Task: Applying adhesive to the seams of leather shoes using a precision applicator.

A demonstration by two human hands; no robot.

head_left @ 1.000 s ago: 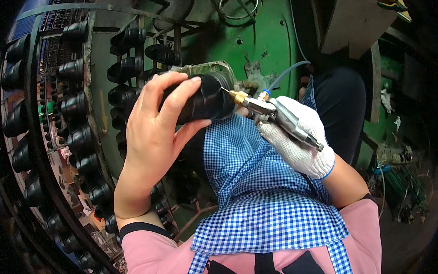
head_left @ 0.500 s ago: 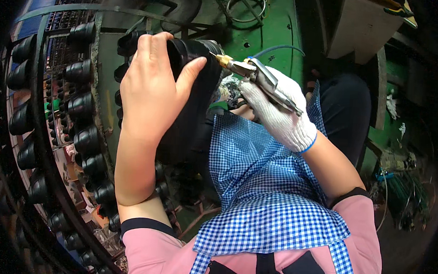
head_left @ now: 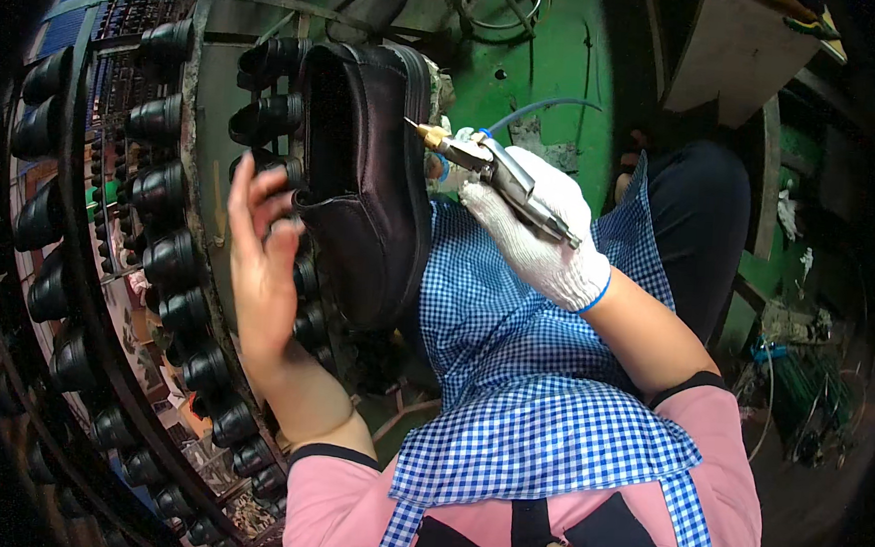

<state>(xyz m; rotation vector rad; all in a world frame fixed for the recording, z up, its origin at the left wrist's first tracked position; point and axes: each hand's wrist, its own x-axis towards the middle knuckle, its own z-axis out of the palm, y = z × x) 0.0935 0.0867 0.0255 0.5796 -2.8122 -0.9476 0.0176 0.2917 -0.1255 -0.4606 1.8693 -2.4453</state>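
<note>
A black slip-on shoe (head_left: 382, 200) stands in front of me, its opening facing left and its toe toward me; what holds it up is hidden. My left hand (head_left: 263, 253) is beside the shoe, apart from it, fingers spread and a little blurred. In a white knit glove, my right hand (head_left: 541, 220) grips a metal nozzle gun (head_left: 509, 173) with a brass front and a thin needle tip. That tip points at the shoe's right side, close to the upper near the sole edge. A blue hose (head_left: 543, 105) runs from the gun.
Metal racks (head_left: 192, 108) full of black shoes (head_left: 157, 191) fill the left side. A coiled cable (head_left: 499, 2) lies on the green floor (head_left: 570, 66) ahead. At the far right are a pale box-like stand (head_left: 737, 51) and a bundle of dark green strands (head_left: 811, 397).
My left hand has let go of the shoe and drawn back toward me, its fingers spreading. The shoe's opening now shows. The nozzle gun has shifted slightly left and down.
</note>
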